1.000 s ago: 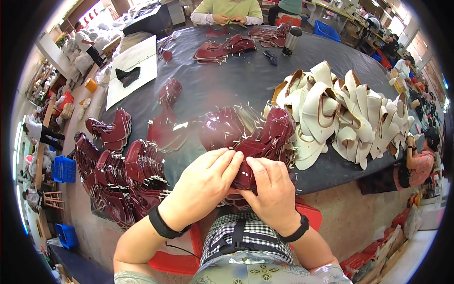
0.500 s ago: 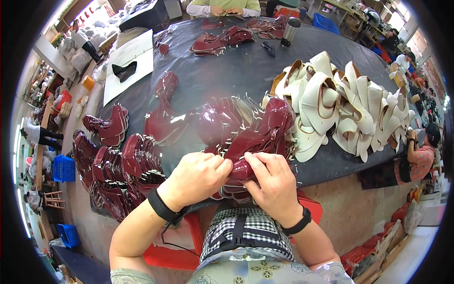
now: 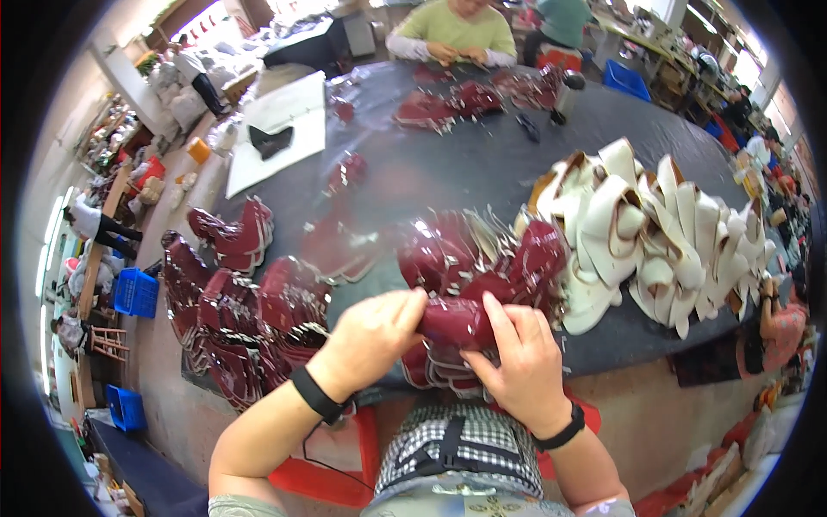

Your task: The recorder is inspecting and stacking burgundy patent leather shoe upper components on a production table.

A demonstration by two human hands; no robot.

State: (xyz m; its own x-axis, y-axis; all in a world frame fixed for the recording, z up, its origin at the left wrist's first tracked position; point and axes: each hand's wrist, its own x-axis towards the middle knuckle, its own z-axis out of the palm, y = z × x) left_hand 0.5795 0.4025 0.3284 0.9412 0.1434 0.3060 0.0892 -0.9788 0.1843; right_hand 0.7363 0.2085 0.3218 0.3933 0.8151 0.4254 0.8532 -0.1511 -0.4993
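Between my two hands stretches a glossy dark red shoe upper (image 3: pixel 457 322), its shiny face up. My left hand (image 3: pixel 372 332) is closed on its left end, thumb and fingers pinched together. At the other end my right hand (image 3: pixel 524 358) grips it between thumb and fingers. Just beyond lies a loose heap of dark red shoe uppers (image 3: pixel 439 254), with pale thread ends or tabs along their edges. Several stacks of the same red pieces (image 3: pixel 228 302) stand left of my left hand. To the right is a big pile of cream-white shoe uppers (image 3: pixel 594 215).
All this rests on a dark-covered table (image 3: pixel 396 129). A white board (image 3: pixel 297 112) with a black piece lies at the far left. Across the table a person (image 3: pixel 457 34) handles red pieces near a dark cylinder (image 3: pixel 566 96). A red stool (image 3: pixel 366 448) is below me.
My hands have drawn slightly apart, and more of the red upper now shows, flatter, between them. The whole view has shifted, so the scene sits lower and further right.
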